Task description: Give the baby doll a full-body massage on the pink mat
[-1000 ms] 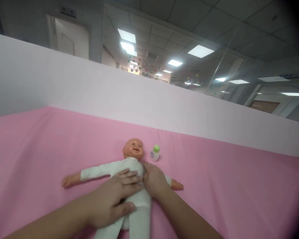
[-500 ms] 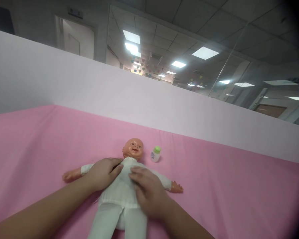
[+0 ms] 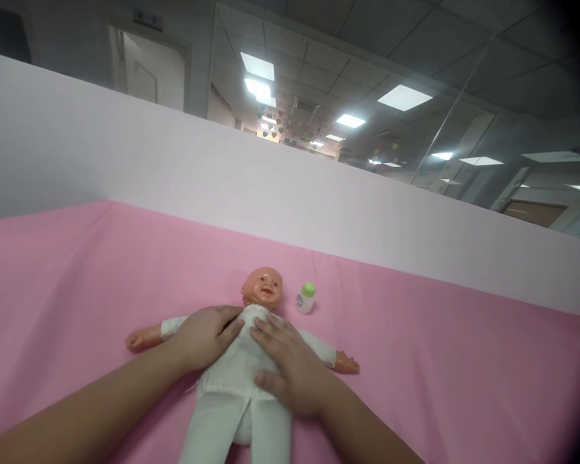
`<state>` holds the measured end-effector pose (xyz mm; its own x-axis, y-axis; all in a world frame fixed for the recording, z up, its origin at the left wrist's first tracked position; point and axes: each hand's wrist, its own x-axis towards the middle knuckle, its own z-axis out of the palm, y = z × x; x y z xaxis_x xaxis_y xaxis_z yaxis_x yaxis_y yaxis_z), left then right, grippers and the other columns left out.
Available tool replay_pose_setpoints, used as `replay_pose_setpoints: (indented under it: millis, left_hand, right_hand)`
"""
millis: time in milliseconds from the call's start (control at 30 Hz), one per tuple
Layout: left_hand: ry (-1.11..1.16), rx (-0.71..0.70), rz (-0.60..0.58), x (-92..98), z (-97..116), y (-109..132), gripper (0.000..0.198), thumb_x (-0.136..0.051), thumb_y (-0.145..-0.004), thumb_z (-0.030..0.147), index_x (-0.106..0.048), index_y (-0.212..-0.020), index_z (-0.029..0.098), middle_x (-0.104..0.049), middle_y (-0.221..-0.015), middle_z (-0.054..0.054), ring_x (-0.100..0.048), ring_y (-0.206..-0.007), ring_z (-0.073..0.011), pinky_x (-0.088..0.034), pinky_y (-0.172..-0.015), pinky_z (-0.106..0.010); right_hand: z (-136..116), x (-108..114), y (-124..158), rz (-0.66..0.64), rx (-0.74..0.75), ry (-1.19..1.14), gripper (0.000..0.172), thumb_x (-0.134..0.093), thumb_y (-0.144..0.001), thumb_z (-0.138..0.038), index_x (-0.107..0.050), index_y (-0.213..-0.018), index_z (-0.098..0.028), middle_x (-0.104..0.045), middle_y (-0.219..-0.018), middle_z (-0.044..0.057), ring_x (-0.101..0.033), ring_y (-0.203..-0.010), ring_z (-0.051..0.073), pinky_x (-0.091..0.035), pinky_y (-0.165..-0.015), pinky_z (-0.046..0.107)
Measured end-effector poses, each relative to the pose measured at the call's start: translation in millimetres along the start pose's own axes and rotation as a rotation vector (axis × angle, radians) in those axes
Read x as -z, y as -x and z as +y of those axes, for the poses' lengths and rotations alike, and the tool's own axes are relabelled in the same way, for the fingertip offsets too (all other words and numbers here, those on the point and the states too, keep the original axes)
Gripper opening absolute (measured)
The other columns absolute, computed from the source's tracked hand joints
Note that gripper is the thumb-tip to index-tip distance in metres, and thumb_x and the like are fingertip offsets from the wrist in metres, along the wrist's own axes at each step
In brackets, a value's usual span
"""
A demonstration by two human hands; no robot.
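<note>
A baby doll in white clothes lies on its back on the pink sheet, arms spread out. My left hand lies flat on the doll's chest and shoulder on the left side, fingers stretched out. My right hand lies flat on the chest and belly on the right side, fingers apart. The doll's bare head points away from me. A small white bottle with a green cap stands just right of the head.
A pale pink-white partition wall runs behind the pink surface. Beyond it are ceiling lights, a door and glass walls.
One second ago my left hand lay across the doll's belly and my right gripped its side. Both hands have moved up onto the chest and lie flat there.
</note>
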<state>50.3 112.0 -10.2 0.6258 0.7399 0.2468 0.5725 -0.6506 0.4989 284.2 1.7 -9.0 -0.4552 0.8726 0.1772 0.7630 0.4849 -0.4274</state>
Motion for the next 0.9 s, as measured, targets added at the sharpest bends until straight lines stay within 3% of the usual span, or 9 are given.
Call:
replay_pose_setpoints:
  millis: [133,233,367,467,600,767,900]
  left_hand:
    - [0.013,-0.026,0.061,-2.5,0,2,0.045,-0.041,-0.101,0.05,-0.07,-0.124,0.025,-0.072,-0.124,-0.007,-0.066,-0.114,-0.0274,-0.049,-0.104,-0.04]
    - [0.087,-0.191,0.093,-2.4,14,15,0.04,-0.048,-0.1,0.043,-0.071,-0.124,0.022,-0.071,-0.127,-0.009,-0.064,-0.119,-0.0276,-0.049,-0.106,-0.041]
    - [0.307,-0.496,-0.015,0.6,51,45,0.034,-0.047,-0.099,0.034,-0.072,-0.119,0.024,-0.074,-0.118,-0.01,-0.067,-0.113,-0.0283,-0.053,-0.103,-0.043]
    - [0.378,-0.593,-0.113,3.2,68,61,0.035,-0.052,-0.096,0.031,-0.07,-0.126,0.03,-0.074,-0.119,-0.008,-0.066,-0.117,-0.029,-0.052,-0.107,-0.045]
    - [0.294,-0.581,-0.185,1.0,66,56,0.042,-0.059,-0.096,0.038,-0.064,-0.138,0.037,-0.071,-0.13,-0.004,-0.059,-0.131,-0.0286,-0.037,-0.121,-0.049]
    - [0.097,-0.45,-0.198,-6.0,50,38,0.054,-0.056,-0.098,0.049,-0.051,-0.15,0.039,-0.048,-0.157,-0.003,-0.039,-0.149,-0.0316,-0.019,-0.127,-0.056]
    - [-0.016,-0.324,-0.124,-12.4,33,26,0.059,-0.049,-0.1,0.057,-0.043,-0.155,0.037,-0.035,-0.165,-0.001,-0.028,-0.154,-0.0314,-0.014,-0.127,-0.057]
  right_hand:
    - [16,2,-5,0.152,-0.185,-0.059,0.057,-0.043,-0.105,-0.048,-0.036,-0.158,-0.03,-0.042,-0.161,0.004,-0.04,-0.148,0.025,-0.032,-0.121,0.045]
    - [19,7,-5,0.191,-0.271,-0.058,0.047,-0.036,-0.107,-0.041,-0.046,-0.152,-0.031,-0.058,-0.148,0.003,-0.057,-0.132,0.023,-0.043,-0.109,0.039]
    - [22,8,-8,0.166,-0.378,0.007,0.041,-0.034,-0.106,-0.035,-0.061,-0.137,-0.03,-0.073,-0.123,0.004,-0.068,-0.107,0.023,-0.048,-0.088,0.033]
    - [25,5,-12,0.184,-0.406,0.043,0.037,-0.04,-0.102,-0.027,-0.065,-0.129,-0.029,-0.075,-0.112,0.004,-0.069,-0.098,0.022,-0.045,-0.082,0.031]
    - [26,2,-13,0.185,-0.403,0.054,0.041,-0.04,-0.098,-0.02,-0.066,-0.128,-0.027,-0.075,-0.112,0.004,-0.068,-0.097,0.022,-0.045,-0.082,0.031]
    - [26,3,-11,0.164,-0.398,0.059,0.041,-0.042,-0.098,-0.023,-0.065,-0.132,-0.028,-0.075,-0.115,0.005,-0.068,-0.1,0.023,-0.046,-0.088,0.032]
    - [23,5,-10,0.178,-0.385,0.03,0.04,-0.041,-0.099,-0.023,-0.065,-0.131,-0.028,-0.074,-0.115,0.005,-0.068,-0.101,0.023,-0.047,-0.088,0.032]
